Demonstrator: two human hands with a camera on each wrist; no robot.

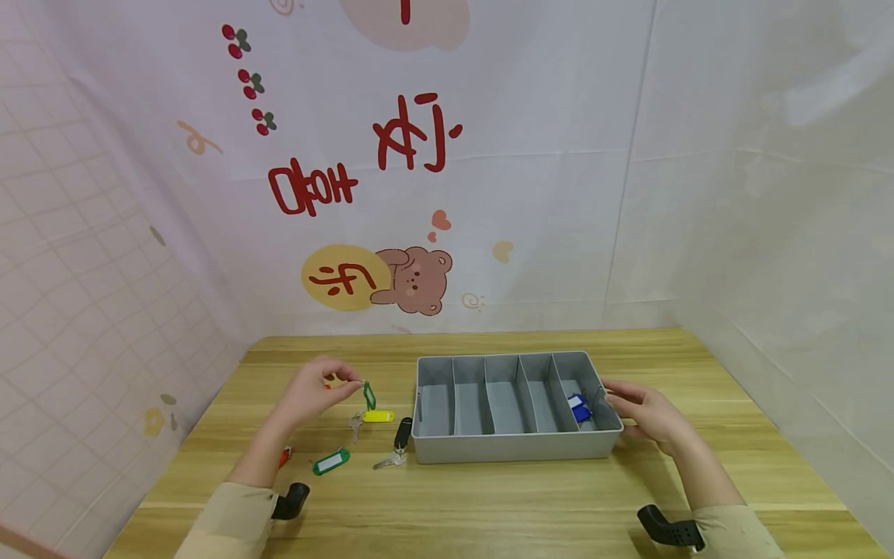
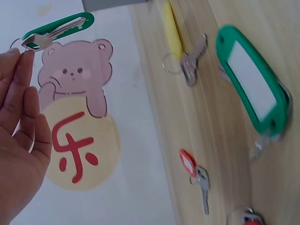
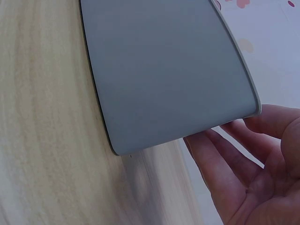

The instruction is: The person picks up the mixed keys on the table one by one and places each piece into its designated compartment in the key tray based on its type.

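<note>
My left hand is raised over the table's left side. Its thumb and fingertips pinch the ring of a green key tag, whose silver key lies along it in the left wrist view. Below it are a yellow key tag with a key, a second green key tag and a black key tag with its key. My right hand touches the right end of a grey divided tray, fingers fairly straight against the wall. Blue key tags lie in the rightmost compartment.
A red key tag with a key lies farther left, and another red tag is partly behind the left forearm. The wooden table meets a printed cloth backdrop at the back and sides.
</note>
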